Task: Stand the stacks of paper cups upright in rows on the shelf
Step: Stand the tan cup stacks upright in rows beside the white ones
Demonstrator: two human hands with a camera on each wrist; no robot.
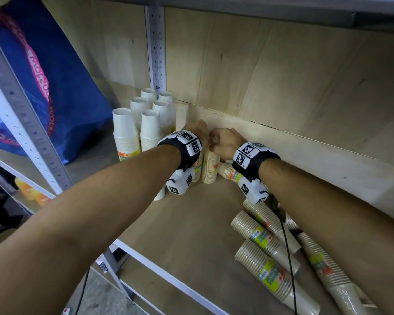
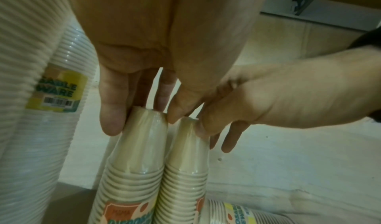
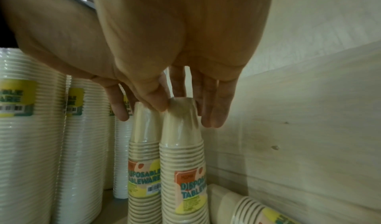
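Two beige ribbed paper-cup stacks stand upright and touching on the pale wooden shelf board (image 1: 191, 235), base ends up, each under one hand: the left beige stack (image 2: 132, 167) under the left hand (image 2: 164, 51), the right beige stack (image 3: 182, 147) under the right hand (image 3: 175, 40). Both forearms reach forward and the wrists bend down, so the fingers point at the shelf. The left fingers (image 2: 111, 113) and thumb are curled loosely round the top cup of their stack, pinching its smooth, film-wrapped sides; the right fingers (image 3: 214, 106) and thumb pinch the top of their stack in the same way. The two hands touch between the tops. Each stack is a narrow tapered column, its lower part ridged with cup rims and bearing an orange, yellow and teal printed label. Nearer than the fingers, several more wrapped beige stacks lie on their sides (image 1: 266, 260) on the board under the right forearm. One further lying stack (image 3: 257, 209) rests just right of the right fingers, against the plywood back wall (image 1: 282, 87). Left of the left fingers and beyond them stand taller white ribbed cup stacks (image 1: 141, 123) in rows, reaching the back corner beside a perforated grey metal upright (image 1: 156, 46). Farther left leans a blue bag with pink lettering (image 1: 62, 87).
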